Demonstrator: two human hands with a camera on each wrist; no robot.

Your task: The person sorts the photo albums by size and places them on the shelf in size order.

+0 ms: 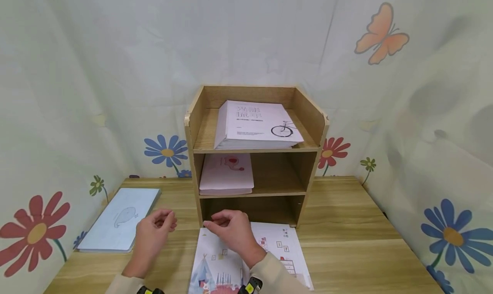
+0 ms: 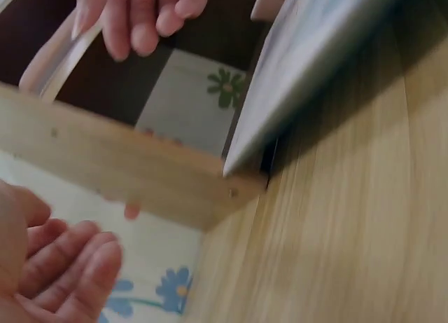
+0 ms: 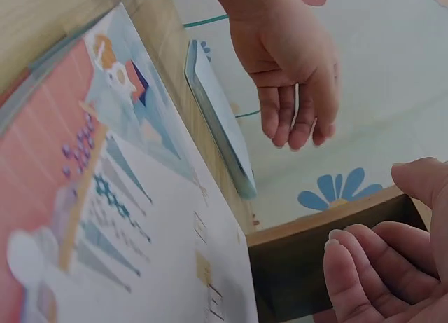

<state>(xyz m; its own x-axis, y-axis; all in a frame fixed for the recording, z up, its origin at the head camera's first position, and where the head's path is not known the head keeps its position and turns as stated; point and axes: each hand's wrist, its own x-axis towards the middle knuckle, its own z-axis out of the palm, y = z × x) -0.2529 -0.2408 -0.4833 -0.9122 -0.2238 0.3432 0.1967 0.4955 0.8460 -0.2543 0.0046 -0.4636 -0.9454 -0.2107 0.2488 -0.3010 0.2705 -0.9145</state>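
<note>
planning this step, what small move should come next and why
Probably lower the right hand onto the picture book: that hand seems to hover above it, holding nothing, and the book lies in front of the bottom compartment of the wooden shelf.

Soft light fills the head view, dimming inside the lower compartments of the light-brown wooden shelf (image 1: 256, 150). Grey shading mottles the right side of the white, flower-printed fabric backdrop (image 1: 423, 135). In the left-wrist view, blur softens the white, illustrated paper book (image 2: 283, 92), and a dark shadow lies beside it on the yellow-brown, wood-grained table (image 2: 350, 211). The right-wrist view is greyer and sharper.
</note>
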